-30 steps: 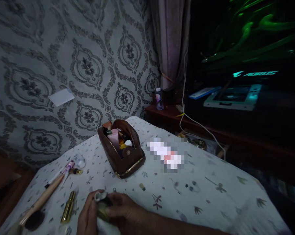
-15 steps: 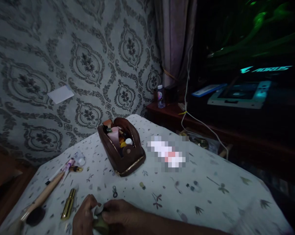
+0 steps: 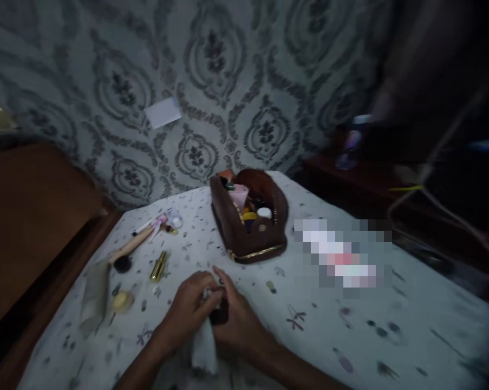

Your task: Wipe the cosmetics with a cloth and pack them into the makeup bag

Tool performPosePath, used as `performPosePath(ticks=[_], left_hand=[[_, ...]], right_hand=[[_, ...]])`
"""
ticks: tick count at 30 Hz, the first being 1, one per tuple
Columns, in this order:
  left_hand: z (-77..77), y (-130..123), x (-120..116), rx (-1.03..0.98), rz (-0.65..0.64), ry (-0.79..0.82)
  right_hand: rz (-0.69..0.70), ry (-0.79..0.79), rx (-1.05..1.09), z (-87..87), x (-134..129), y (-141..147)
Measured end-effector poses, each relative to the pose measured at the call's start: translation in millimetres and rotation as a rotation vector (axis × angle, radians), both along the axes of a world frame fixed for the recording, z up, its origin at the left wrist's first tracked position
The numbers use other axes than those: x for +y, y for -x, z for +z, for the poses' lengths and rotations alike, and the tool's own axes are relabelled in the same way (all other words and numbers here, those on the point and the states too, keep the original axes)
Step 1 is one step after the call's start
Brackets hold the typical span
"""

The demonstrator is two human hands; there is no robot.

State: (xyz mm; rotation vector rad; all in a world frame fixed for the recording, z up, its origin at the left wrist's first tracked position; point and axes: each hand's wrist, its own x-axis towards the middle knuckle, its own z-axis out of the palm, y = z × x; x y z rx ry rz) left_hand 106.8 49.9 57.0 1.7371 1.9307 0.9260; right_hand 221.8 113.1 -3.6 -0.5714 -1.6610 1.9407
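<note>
My left hand [image 3: 189, 306] and my right hand [image 3: 240, 319] meet low in the middle of the view, over the patterned white cover. Pinched in my left fingers is a white cloth [image 3: 204, 349] that hangs down. My right hand curls round a small dark item [image 3: 220, 313]; its kind is hidden by the fingers and blur. Just beyond them stands an unzipped brown toiletry bag [image 3: 252, 246] holding tubes and capped containers. To the left lie a gold lipstick-like tube [image 3: 158, 266], a makeup brush [image 3: 123, 264], a pale tube [image 3: 95, 295] and a round yellowish item [image 3: 122, 301].
A pixelated patch [image 3: 337, 257] covers something right of the bag. Further right, a clear bottle [image 3: 352, 142] stands on a dark red ledge [image 3: 321, 168] near a hanging white cord [image 3: 425, 179]. Brown wooden board [image 3: 37, 216] borders the left; patterned wallpaper [image 3: 212, 54] rises behind.
The view has swung left, so the bag and table items appear further right. My hands now show higher in the picture, with the white cloth hanging below them.
</note>
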Motion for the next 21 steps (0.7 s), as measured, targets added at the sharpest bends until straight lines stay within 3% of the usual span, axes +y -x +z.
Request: performPosePath(ticks=[5,10,13,17,21], left_hand=[[-3.0,-14,-4,0.2,0.074,-0.037],[-10.7,-18,-10,0.148,0.181,-0.002],[-11.7,-13,-10,0.096,0.211,0.008],[-12.5,1,-6,-0.119,0.189,-0.03],[-15.1,20,0,-0.49,0.147,-0.023]], right_hand=[[-0.166,-0.22,-0.161,-3.6,5,-3],[-0.195,-0.288,-0.119,-12.3,0,0],[-0.146,-0.303,-0.062,-10.8,-2,2],[0.008,-0.313,-0.053,-3.6,-3,-4],[0.117,-0.289,-0.074,1.7,-2,-9]])
